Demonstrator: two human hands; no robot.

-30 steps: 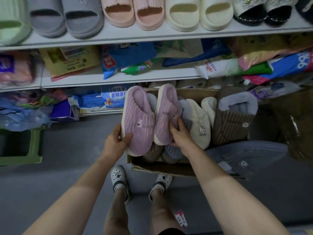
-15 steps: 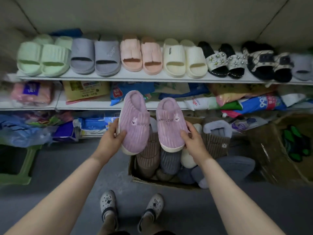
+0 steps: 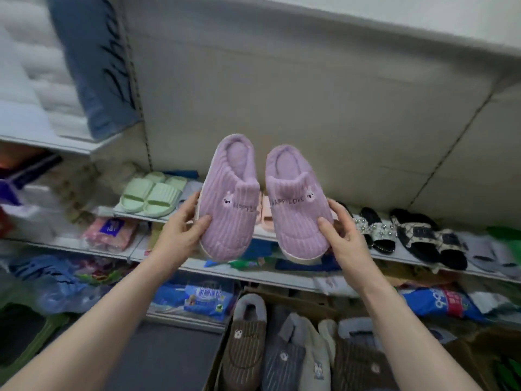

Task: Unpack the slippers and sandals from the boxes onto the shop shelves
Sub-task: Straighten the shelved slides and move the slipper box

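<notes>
I hold up a pair of purple plush slippers in front of the shelves. My left hand (image 3: 180, 232) grips the left purple slipper (image 3: 229, 204) by its outer edge. My right hand (image 3: 342, 235) grips the right purple slipper (image 3: 296, 204) the same way. Both slippers are raised to about the height of the shelf (image 3: 394, 256) that carries green slides (image 3: 152, 193), pink slides (image 3: 266, 214) and black sandals (image 3: 423, 235). Below, the cardboard box (image 3: 217, 359) holds several plush slippers, among them a brown slipper (image 3: 245, 348) and a grey one (image 3: 282, 359).
Lower shelves hold packets of tissue (image 3: 203, 300) and plastic bags (image 3: 56, 280). A higher shelf at the left carries white bedding (image 3: 25, 80) and a blue package (image 3: 93, 60). A green stool (image 3: 31, 340) stands on the floor at the lower left.
Both hands have lifted the purple pair from just over the box up to slide-shelf height. My view has tilted upward, so the floor and my feet are out of sight.
</notes>
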